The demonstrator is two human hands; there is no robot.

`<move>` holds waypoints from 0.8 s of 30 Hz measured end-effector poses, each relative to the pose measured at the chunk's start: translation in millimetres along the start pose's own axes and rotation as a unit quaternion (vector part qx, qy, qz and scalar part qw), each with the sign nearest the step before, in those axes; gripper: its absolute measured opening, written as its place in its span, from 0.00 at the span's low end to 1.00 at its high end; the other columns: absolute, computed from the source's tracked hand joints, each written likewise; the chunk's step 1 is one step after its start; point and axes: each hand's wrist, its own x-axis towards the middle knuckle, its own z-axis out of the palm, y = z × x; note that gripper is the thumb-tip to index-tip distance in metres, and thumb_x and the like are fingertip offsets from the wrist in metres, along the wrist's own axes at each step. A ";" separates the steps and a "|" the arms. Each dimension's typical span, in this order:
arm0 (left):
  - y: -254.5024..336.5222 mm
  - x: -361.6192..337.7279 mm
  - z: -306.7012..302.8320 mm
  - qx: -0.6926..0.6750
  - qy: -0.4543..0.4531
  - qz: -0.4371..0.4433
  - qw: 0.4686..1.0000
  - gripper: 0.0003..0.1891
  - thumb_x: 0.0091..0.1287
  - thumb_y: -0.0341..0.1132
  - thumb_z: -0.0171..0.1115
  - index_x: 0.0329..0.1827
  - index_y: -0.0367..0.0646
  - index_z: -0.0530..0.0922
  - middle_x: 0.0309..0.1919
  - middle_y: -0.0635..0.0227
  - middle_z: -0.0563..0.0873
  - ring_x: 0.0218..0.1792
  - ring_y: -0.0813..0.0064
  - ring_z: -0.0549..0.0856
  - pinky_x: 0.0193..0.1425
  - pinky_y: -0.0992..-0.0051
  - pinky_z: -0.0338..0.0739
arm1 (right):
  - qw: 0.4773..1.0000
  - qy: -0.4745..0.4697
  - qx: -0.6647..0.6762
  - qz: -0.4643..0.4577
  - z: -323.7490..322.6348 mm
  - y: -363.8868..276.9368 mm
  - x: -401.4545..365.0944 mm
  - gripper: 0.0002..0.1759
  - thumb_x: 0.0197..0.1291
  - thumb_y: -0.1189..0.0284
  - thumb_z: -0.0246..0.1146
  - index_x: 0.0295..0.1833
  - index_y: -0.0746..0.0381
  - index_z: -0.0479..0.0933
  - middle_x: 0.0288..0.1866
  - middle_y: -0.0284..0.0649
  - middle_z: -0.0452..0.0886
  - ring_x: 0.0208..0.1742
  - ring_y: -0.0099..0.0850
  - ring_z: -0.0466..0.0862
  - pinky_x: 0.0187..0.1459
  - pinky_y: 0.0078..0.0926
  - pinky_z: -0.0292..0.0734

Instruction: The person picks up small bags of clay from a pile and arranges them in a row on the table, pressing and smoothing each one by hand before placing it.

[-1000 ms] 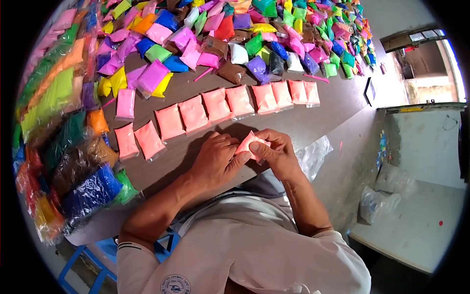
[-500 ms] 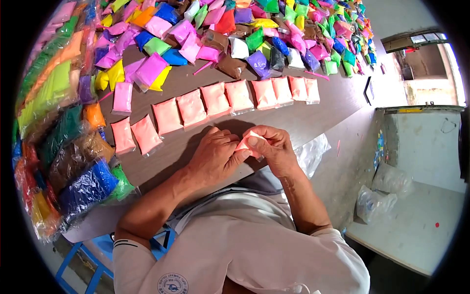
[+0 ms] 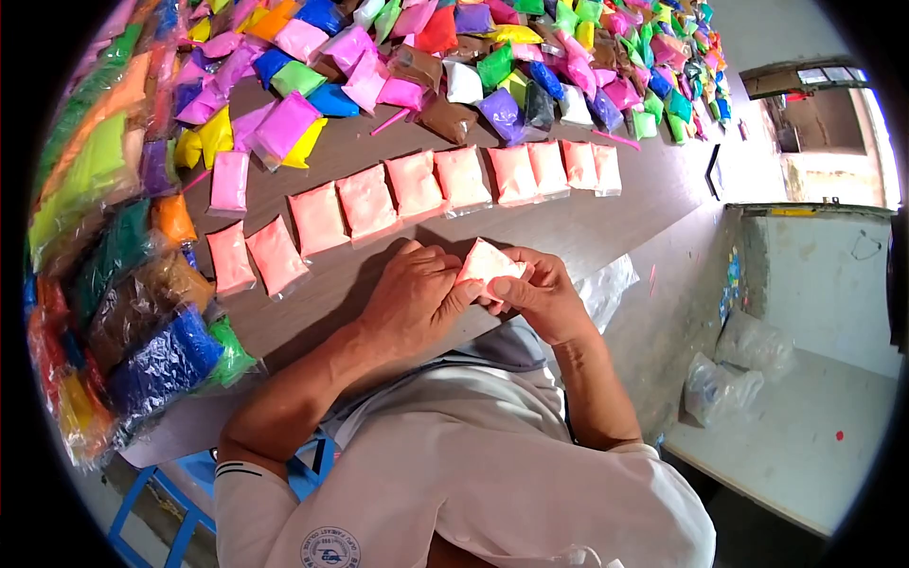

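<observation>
Between my two hands, near the table's front edge, is a small salmon-pink packet (image 3: pixel 489 263) in clear plastic. My left hand (image 3: pixel 417 292) pinches its left side with thumb and fingers. On the other side, my right hand (image 3: pixel 544 292) grips the lower right part, the thumb lying across the front. Beyond them a row of similar pink packets (image 3: pixel 367 201) lies flat on the brown table (image 3: pixel 407 256), and the packet at the near left (image 3: pixel 276 256) is closest to my left hand. The packet's lower edge is hidden by my fingers.
A large heap of packets in many colours (image 3: pixel 445 66) covers the far side. Bigger clear bags of coloured packets (image 3: pixel 170 360) pile up at the left. Clear plastic (image 3: pixel 606 289) lies right of my right hand. A white shelf (image 3: pixel 776 426) with plastic bags stands at the right.
The pink packet has turned upright, showing more of its face. My right thumb has slid lower on it, and my right hand has shifted slightly right.
</observation>
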 end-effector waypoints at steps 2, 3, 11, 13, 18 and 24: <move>-0.4 0.1 0.6 0.005 0.001 0.005 1.000 0.20 0.76 0.46 0.51 0.37 0.39 0.82 0.36 0.58 0.86 0.37 0.57 0.80 0.46 0.59 0.67 | 0.999 -0.014 0.019 -0.036 -2.4 8.6 1.9 0.14 0.64 0.68 0.71 0.50 0.65 0.82 0.32 0.31 0.84 0.29 0.15 0.77 0.28 0.14 0.69; -0.5 -0.1 1.0 0.014 0.002 0.006 1.000 0.20 0.76 0.46 0.52 0.38 0.39 0.83 0.36 0.58 0.86 0.37 0.56 0.80 0.46 0.59 0.67 | 0.998 -0.021 0.029 -0.054 -2.9 11.5 2.9 0.13 0.64 0.68 0.71 0.49 0.65 0.83 0.31 0.30 0.83 0.29 0.15 0.76 0.28 0.14 0.68; 1.1 1.4 -1.6 -0.006 -0.004 0.012 1.000 0.22 0.77 0.49 0.50 0.38 0.39 0.82 0.35 0.58 0.85 0.36 0.57 0.80 0.46 0.59 0.67 | 0.998 -0.005 -0.006 -0.056 -2.3 10.2 0.3 0.14 0.64 0.66 0.71 0.48 0.65 0.84 0.30 0.30 0.82 0.30 0.15 0.76 0.27 0.14 0.67; 0.3 1.4 -1.8 -0.011 -0.012 0.005 1.000 0.22 0.77 0.49 0.49 0.37 0.40 0.82 0.34 0.58 0.84 0.35 0.57 0.79 0.46 0.59 0.67 | 1.000 -0.017 -0.003 -0.024 -6.8 1.5 -0.2 0.15 0.64 0.65 0.71 0.49 0.65 0.84 0.30 0.30 0.82 0.29 0.15 0.76 0.27 0.14 0.68; 2.8 2.3 -4.9 -0.015 -0.019 0.000 1.000 0.21 0.77 0.48 0.49 0.36 0.41 0.82 0.32 0.60 0.83 0.35 0.59 0.78 0.44 0.60 0.66 | 0.999 -0.012 -0.034 0.014 5.2 -15.7 5.0 0.17 0.62 0.64 0.73 0.50 0.66 0.84 0.28 0.29 0.81 0.26 0.15 0.75 0.27 0.12 0.67; 5.1 1.6 -4.1 -0.007 0.006 0.021 1.000 0.18 0.74 0.46 0.55 0.34 0.40 0.82 0.31 0.60 0.83 0.34 0.60 0.79 0.43 0.62 0.66 | 0.998 -0.021 -0.049 -0.012 2.0 -1.0 7.2 0.16 0.62 0.63 0.74 0.47 0.64 0.84 0.27 0.26 0.79 0.25 0.14 0.72 0.24 0.12 0.63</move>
